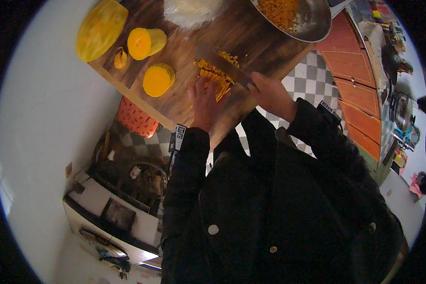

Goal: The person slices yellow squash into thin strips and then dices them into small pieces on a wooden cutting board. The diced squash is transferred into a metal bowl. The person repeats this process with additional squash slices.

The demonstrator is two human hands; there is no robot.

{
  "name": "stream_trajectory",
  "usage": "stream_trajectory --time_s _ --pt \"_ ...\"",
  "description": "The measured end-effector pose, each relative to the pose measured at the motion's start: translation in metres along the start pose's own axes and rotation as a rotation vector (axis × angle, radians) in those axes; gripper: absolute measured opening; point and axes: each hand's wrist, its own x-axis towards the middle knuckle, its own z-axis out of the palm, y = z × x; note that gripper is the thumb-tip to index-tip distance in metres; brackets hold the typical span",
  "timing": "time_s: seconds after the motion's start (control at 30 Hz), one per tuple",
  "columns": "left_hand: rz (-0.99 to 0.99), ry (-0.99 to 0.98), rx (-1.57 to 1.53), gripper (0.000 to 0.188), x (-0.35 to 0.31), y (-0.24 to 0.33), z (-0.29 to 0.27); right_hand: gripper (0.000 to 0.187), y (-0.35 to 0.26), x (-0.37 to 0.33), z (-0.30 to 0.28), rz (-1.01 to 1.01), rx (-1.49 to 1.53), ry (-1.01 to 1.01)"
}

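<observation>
Nearest the camera, black buttoned jacket [270, 203]; beyond it, wooden tabletop [184, 45] with orange-fleshed squash in several cuts: squash sticks [218, 87] beneath the left hand [206, 102], diced bits [228, 57] just past the blade, stacked round slices [158, 80] and thick chunk [146, 43] off to the left, large yellow-skinned piece [102, 31] at the far-left corner; right hand [270, 94] wrapped around the handle of the kitchen knife [238, 75]; left hand gripping the sticks with bent fingers, thumb position impossible to make out. For even dice, probably best to tuck the left fingertips behind the knuckles, line up the stick ends, slide back slightly after each stroke; also wise to push cut bits aside before crowding the blade; metal bowl [318, 19] of orange bits at the far right edge. On lettering: black-and-white patterned marker [180, 132] at the left wrist; no brand or wording legible.
</observation>
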Motion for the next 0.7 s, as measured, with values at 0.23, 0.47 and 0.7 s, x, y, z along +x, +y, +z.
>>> stream_trajectory --time_s 0.23,0.47,0.7 --pt "0.070 -0.064 0.057 0.032 0.004 -0.012 0.010 0.014 -0.017 -0.016 -0.001 -0.065 -0.231 -0.121" --pt "0.011 -0.075 -0.006 0.036 -0.003 -0.024 0.018 0.021 -0.027 -0.009 -0.005 -0.070 -0.278 -0.189" --pt "0.015 -0.134 0.023 0.038 -0.002 -0.025 0.019 0.026 -0.022 0.000 0.006 -0.059 -0.289 -0.224"
